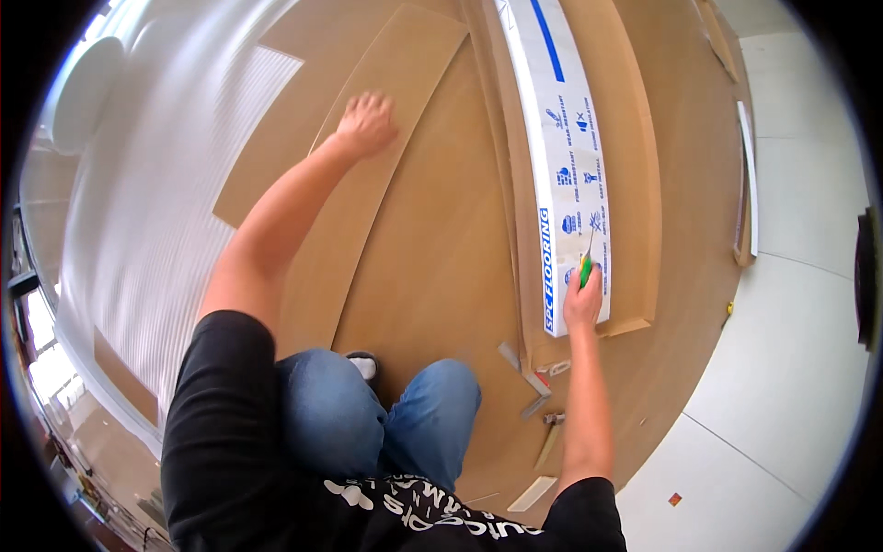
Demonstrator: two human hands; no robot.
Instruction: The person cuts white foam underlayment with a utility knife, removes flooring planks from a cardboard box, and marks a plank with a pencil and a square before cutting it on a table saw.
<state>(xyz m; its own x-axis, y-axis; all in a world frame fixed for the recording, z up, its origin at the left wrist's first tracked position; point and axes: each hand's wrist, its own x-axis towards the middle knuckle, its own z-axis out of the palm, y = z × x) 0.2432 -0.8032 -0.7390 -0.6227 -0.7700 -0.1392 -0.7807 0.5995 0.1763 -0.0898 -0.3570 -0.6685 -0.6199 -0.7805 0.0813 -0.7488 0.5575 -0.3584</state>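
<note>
Hands are reaching forward on both sides: the left hand (367, 124) is blurring over brown board, its fingers looking bunched, though whether it is touching I cannot tell; the right hand (582, 299) is gripping a green-handled cutter (586, 267), blade pointing away from the person over the white box, contact being unclear. Brown sheeting (441, 267) is covering most of the ground. Along the left, a translucent ribbed sheet (175, 120) is spreading, while pale tiles (800, 350) are showing at right. An open cardboard tray (635, 184) is lying lengthwise, right of centre. Beneath the left hand, a long brown panel (354, 202) is slanting across the sheeting. The long white box (570, 138) is resting inside the tray, nearer its left wall. Below the tray, a metal square (538, 403) is lying beside a hammer (549, 443). On the tiles, a small orange scrap (675, 500) is sitting.
</note>
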